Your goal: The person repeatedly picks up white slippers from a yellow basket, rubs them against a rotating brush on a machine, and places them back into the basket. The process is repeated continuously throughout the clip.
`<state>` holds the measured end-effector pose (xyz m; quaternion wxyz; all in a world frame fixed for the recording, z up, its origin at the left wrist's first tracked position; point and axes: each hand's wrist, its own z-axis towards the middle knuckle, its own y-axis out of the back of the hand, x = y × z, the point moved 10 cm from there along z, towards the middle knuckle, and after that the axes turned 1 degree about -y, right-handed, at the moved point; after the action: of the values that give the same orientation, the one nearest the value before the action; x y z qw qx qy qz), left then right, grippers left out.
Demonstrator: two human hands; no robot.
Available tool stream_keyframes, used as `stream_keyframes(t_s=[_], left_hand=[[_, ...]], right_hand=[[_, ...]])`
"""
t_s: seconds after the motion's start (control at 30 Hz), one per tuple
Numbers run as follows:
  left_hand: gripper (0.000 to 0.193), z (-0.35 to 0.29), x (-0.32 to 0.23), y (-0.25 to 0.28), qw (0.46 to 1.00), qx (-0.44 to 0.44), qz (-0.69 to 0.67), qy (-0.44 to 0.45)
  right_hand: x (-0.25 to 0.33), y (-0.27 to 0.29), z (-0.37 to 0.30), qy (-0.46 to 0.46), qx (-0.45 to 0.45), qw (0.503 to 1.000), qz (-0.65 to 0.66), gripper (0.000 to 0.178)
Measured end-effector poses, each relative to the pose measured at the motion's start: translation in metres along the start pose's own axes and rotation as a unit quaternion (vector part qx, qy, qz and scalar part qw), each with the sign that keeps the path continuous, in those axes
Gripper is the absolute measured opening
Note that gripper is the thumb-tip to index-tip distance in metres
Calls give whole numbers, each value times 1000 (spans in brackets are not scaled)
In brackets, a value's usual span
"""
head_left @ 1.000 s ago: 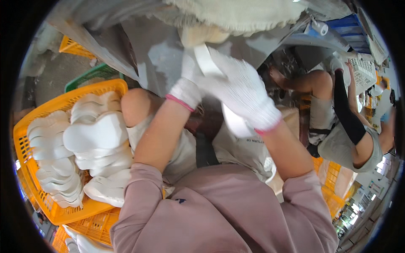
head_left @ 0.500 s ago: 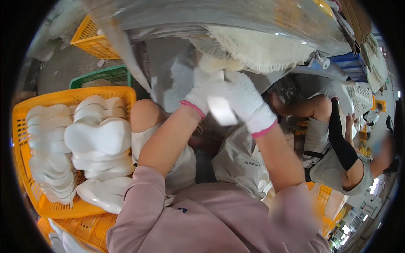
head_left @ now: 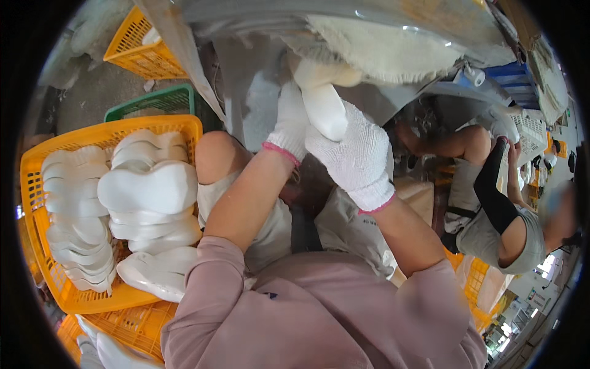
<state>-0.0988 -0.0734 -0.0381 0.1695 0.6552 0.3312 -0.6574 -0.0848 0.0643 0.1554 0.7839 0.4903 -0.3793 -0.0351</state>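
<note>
Left hand (head_left: 290, 118) partly out of sight behind the white piece (head_left: 326, 114)

Moderate light, glints on plastic sheeting (head_left: 264, 13), fisheye edge bending, dark corners, smudgy right sleeve (head_left: 433, 304)

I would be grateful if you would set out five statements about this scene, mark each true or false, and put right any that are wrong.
1. The left hand and the right hand are both gloved. True.
2. The right hand holds a dark brown piece. False: it holds a white piece.
3. A large yellow crate with stacked white shapes stands at the person's left. True.
4. The co-worker at the right has both arms bare. False: a black sleeve covers part of one arm.
5. A green crate shows just beyond the large yellow crate. True.
</note>
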Motion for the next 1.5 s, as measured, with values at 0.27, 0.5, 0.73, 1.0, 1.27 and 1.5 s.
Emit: stream_keyframes(t_s=[0.27,0.5,0.73,1.0,1.27,1.5], left_hand=[[41,-22,25,-17,945,17,-288,156],[59,-56,-72,8,942,-166,235,-176],[34,-58,-55,-34,944,-8,-326,46],[53,-42,-26,-26,950,-41,-292,101],[51,-4,-23,-16,996,40,-80,-16],[73,-85,0,-88,745,81,-595,290]], right_hand=[[4,21,-15,-3,-57,998,42,60],[4,12,29,-82,-48,995,0,40],[-16,5,8,-82,-31,989,120,54],[14,15,-45,-39,98,987,-118,33],[19,4,-4,63,76,987,-125,18],[32,23,-75,-50,188,956,-219,43]])
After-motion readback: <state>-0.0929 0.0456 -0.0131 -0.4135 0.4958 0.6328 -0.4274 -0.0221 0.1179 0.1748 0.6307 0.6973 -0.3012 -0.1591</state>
